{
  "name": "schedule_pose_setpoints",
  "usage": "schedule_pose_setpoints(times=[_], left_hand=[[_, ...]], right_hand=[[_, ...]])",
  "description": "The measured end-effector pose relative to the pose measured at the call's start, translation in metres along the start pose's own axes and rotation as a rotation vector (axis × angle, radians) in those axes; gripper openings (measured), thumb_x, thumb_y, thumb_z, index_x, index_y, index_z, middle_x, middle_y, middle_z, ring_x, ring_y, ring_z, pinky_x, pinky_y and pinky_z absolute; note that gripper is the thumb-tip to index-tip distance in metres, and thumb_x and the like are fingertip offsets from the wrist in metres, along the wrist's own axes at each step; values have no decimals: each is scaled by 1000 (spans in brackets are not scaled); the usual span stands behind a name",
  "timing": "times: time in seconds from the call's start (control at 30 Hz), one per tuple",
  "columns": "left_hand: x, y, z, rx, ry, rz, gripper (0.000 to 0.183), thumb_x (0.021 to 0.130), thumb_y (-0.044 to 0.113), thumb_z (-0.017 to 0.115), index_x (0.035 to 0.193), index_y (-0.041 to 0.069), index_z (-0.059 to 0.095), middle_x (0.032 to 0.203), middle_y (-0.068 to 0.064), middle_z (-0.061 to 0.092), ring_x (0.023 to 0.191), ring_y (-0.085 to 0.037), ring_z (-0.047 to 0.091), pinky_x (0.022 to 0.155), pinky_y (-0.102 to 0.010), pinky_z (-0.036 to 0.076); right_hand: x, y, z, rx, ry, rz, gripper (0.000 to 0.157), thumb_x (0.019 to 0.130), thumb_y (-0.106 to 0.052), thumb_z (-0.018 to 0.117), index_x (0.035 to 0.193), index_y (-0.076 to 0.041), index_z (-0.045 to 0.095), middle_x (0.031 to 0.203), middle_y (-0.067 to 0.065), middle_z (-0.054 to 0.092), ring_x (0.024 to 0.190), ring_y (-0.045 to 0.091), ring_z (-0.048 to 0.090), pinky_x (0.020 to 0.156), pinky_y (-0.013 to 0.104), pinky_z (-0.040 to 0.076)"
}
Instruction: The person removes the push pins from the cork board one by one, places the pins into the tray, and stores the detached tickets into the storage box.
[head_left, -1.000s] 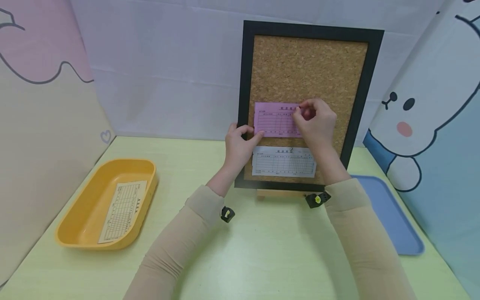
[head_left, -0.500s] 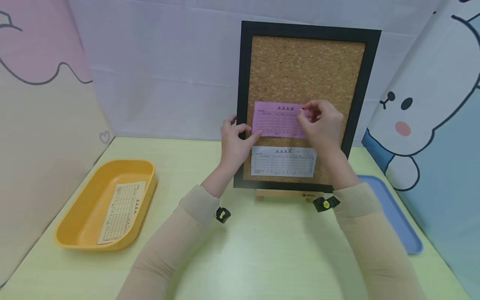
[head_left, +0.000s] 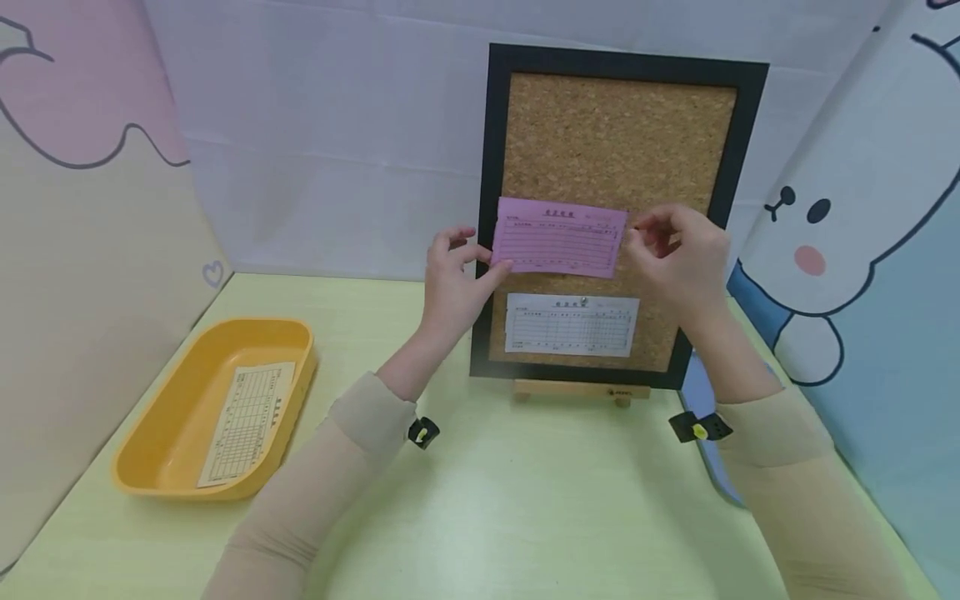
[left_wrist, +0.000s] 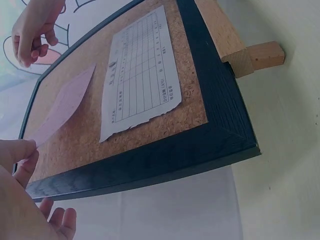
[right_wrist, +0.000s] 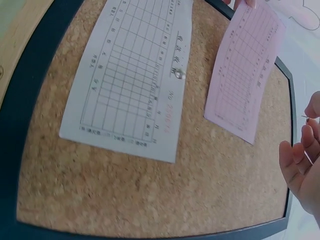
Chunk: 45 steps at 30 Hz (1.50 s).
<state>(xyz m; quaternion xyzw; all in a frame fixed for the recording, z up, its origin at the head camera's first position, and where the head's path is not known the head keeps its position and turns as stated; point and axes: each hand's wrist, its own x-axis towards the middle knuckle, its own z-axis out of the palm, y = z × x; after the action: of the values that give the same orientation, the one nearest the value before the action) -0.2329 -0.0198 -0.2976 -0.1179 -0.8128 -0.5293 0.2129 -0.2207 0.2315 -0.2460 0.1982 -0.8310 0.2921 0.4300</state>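
Observation:
My left hand [head_left: 457, 283] pinches the lower left edge of a pink receipt slip [head_left: 558, 239] in front of a black-framed corkboard [head_left: 618, 142]. In the left wrist view the slip curves away from the cork. Just off its upper right corner, my right hand [head_left: 678, 258] has thumb and fingertip pressed together. A pushpin [right_wrist: 307, 119] is between them in the right wrist view, its thin point toward the board and its head mostly hidden. Below the pink slip, a white receipt slip [head_left: 572, 327] hangs from a clear pushpin [right_wrist: 179, 74].
The board leans on a wooden stand [head_left: 570, 389] on the pale table. At left, a yellow tray [head_left: 176, 433] holds a cream receipt slip [head_left: 247, 425]. A blue tray [head_left: 697, 387] lies at right, partly behind my right forearm. Printed cloth walls enclose the table.
My right hand, first over the pink slip's upper right, has drawn back to the right, baring that corner. My left hand has shifted slightly left with the slip, which now tilts a little.

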Motion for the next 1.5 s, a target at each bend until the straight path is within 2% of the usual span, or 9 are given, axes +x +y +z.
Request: schedule_pose_setpoints(times=[0.17, 0.33, 0.6, 0.87, 1.0, 1.23, 1.43, 1.5], left_hand=[[0, 3, -10, 17, -27, 6, 25, 84, 29, 72, 83, 4, 67, 120, -4, 54, 118, -21, 45, 87, -37, 42], [-1, 6, -20, 26, -38, 37, 23, 84, 28, 72, 87, 5, 69, 101, -4, 63, 100, -18, 51, 74, -30, 42], [-3, 8, -39, 39, -33, 103, 18, 86, 25, 70, 86, 7, 70, 80, -3, 65, 80, -14, 55, 60, -26, 40], [-5, 10, -58, 78, -7, 177, 14, 84, 21, 72, 85, 7, 69, 76, -3, 68, 69, -13, 57, 61, -25, 42], [-6, 14, -68, 110, 1, 223, 14, 83, 17, 73, 87, 4, 70, 76, -5, 69, 70, -15, 57, 64, -25, 42], [-9, 21, -84, 195, 11, 287, 15, 83, 15, 73, 89, 2, 70, 79, -7, 70, 72, -19, 57, 67, -29, 41], [-11, 27, -99, 272, 34, 328, 14, 83, 13, 73, 91, 3, 71, 80, -8, 70, 74, -22, 53, 65, -29, 37], [-12, 29, -105, 289, 46, 342, 12, 83, 12, 73, 90, 3, 71, 80, -8, 70, 74, -21, 52, 65, -30, 37]], right_hand=[[-2, 0, -16, -22, 1, -15, 13, 83, -6, 65, 87, 6, 64, 75, 16, 61, 69, 13, 47, 63, 9, 36], [-4, -1, -28, -33, -2, -26, 12, 82, -4, 65, 88, 6, 65, 75, 16, 62, 67, 12, 47, 63, 8, 35], [-10, 0, -46, -79, -29, -13, 12, 81, -4, 67, 88, 6, 66, 75, 17, 62, 71, 4, 44, 65, 6, 34], [-17, 2, -63, -134, -10, -18, 14, 81, -7, 66, 87, 6, 65, 75, 17, 62, 71, -7, 41, 66, 5, 34], [-19, 4, -71, -123, -12, 6, 15, 82, -7, 65, 88, 6, 65, 74, 16, 62, 72, -10, 41, 67, 4, 35], [-24, 4, -84, -129, -19, 51, 15, 81, -6, 66, 90, 6, 66, 76, 7, 59, 73, -10, 42, 67, 4, 36], [-27, 9, -90, -140, 6, 32, 16, 79, -5, 67, 89, 8, 66, 76, 14, 61, 72, -14, 42, 68, 3, 36], [-28, 10, -91, -147, 9, 40, 17, 78, -5, 67, 89, 8, 67, 75, 11, 61, 72, -15, 41, 68, 2, 35]])
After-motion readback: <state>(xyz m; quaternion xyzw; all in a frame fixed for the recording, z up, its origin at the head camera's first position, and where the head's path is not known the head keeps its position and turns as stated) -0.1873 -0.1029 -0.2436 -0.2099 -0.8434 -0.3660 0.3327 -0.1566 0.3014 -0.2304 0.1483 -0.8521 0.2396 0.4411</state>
